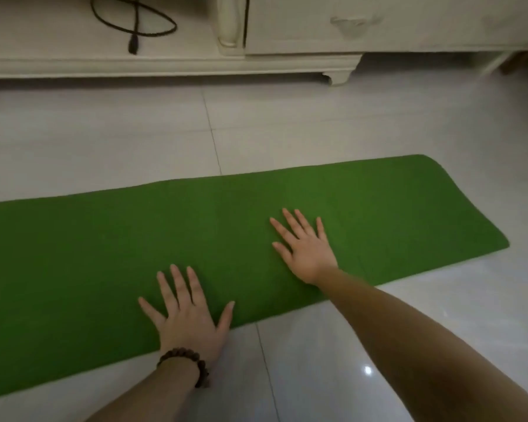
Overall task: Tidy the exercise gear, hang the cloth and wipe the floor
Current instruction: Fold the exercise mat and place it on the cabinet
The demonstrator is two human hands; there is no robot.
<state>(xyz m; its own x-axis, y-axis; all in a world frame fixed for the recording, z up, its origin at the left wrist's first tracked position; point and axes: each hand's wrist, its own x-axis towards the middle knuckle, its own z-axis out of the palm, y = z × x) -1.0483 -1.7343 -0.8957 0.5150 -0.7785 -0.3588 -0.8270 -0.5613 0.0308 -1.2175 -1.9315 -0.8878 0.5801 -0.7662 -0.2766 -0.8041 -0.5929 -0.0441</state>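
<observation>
A green exercise mat lies spread flat on the tiled floor, running from the left edge of the view to a rounded end at the right, with a pale cabinet well beyond it and a dark cord looped on the cabinet's low shelf. Both hands rest on the mat near its near long edge: the left hand, with a bead bracelet at the wrist, lies palm down with its fingers spread wide and straight, and the right hand lies the same way nearer the mat's right end, fingers splayed, holding nothing.

The step in hand looks like tidying the gear, at its very start, since the mat is not yet rolled or folded. Whether the palms press hard or merely touch cannot be told from this angle. The next move probably calls for shifting to the right end, curling the fingers under that edge and rolling it evenly leftward, keeping both sides level so the roll does not skew. No cloth is in view
</observation>
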